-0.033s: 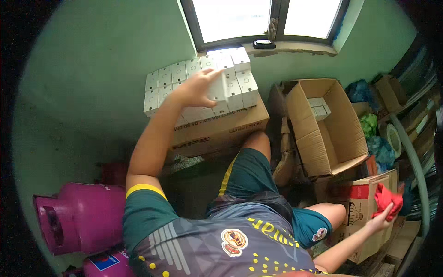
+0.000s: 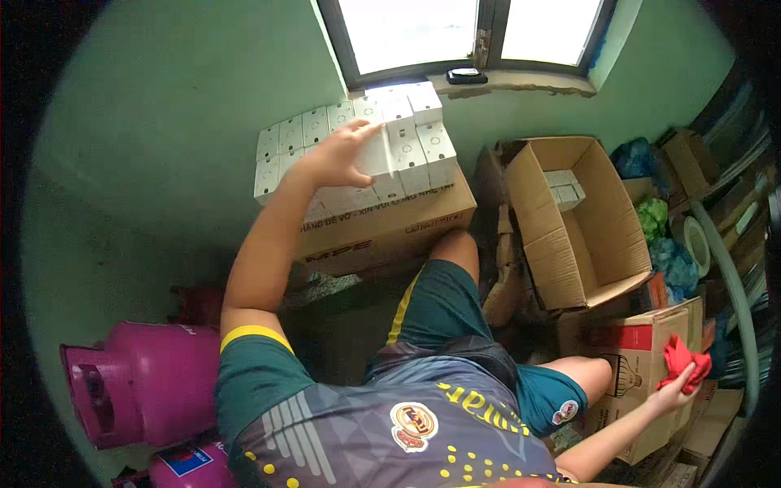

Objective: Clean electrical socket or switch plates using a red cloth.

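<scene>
My left hand [image 2: 335, 161] reaches over rows of small white boxes [image 2: 315, 128] stacked on a large cardboard box [image 2: 390, 236]. Its thumb and fingers span one white box [image 2: 377, 156] at the near side of the stack, gripping it by opposite edges. The palm and wrist hide part of that box and some of those beside it. The visible boxes carry round marks and small dark spots. Well out to the right, my right hand [image 2: 674, 392] clutches a crumpled red cloth [image 2: 683, 364], beside a carton with a red band [image 2: 639, 350].
An open cardboard box [image 2: 598, 252] with a few white boxes inside stands right of the stack. Purple gas cylinders [image 2: 163, 382] lie close to my left side. A window [image 2: 480, 49] with a small black object [image 2: 466, 76] on its sill is ahead. Plastic bags [image 2: 674, 264] and a pipe [image 2: 732, 301] crowd the right.
My left hand and the white box in it have shifted slightly left and settled lower among the rows. The right hand with the red cloth has moved a little down.
</scene>
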A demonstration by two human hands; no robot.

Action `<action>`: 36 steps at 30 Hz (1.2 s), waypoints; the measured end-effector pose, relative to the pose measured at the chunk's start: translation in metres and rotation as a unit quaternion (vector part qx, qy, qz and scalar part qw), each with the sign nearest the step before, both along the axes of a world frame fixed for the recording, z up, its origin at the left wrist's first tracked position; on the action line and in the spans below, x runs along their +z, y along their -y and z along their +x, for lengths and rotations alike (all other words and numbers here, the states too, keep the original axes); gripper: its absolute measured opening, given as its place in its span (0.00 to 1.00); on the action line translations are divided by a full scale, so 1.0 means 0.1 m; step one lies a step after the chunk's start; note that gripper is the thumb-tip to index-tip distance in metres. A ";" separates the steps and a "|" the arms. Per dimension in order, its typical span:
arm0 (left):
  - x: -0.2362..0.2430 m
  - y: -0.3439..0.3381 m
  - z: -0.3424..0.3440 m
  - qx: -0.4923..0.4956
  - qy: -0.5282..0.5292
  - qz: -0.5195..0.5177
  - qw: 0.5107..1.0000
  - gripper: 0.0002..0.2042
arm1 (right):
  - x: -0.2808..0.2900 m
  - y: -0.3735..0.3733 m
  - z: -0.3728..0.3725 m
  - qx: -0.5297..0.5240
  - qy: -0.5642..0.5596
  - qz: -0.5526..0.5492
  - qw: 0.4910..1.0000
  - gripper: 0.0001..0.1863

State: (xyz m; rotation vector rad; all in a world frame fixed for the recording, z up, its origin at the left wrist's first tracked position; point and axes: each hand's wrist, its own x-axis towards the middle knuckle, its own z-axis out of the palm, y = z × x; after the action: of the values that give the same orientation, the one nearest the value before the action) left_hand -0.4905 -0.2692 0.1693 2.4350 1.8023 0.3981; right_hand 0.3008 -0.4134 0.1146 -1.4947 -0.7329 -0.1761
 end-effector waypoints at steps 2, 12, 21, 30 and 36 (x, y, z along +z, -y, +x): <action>-0.06 0.00 -0.16 0.011 -0.029 0.032 0.999 0.51 | -0.10 0.14 0.31 -0.074 0.054 -0.067 0.994 0.38; -0.06 -0.07 -0.33 0.087 -0.079 -0.063 0.991 0.49 | -0.70 0.11 0.91 -0.115 0.070 -0.131 0.982 0.48; -0.08 -0.04 -0.36 0.103 -0.127 -0.089 0.983 0.46 | -0.60 0.08 0.73 -0.109 0.017 -0.157 0.981 0.51; 0.01 -0.06 -0.31 0.100 -0.115 -0.123 0.981 0.45 | -0.75 0.12 0.93 -0.076 0.069 -0.128 0.986 0.44; -0.05 0.13 -0.31 0.125 -0.121 -0.051 0.983 0.45 | -0.88 0.14 1.04 -0.089 0.076 -0.119 0.986 0.40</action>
State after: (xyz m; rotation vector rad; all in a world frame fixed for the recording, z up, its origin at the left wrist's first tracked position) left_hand -0.5213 -0.2817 0.1641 2.2786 2.1762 0.0222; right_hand 0.4049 -0.4279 0.0266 -1.7903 -0.7608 -0.3512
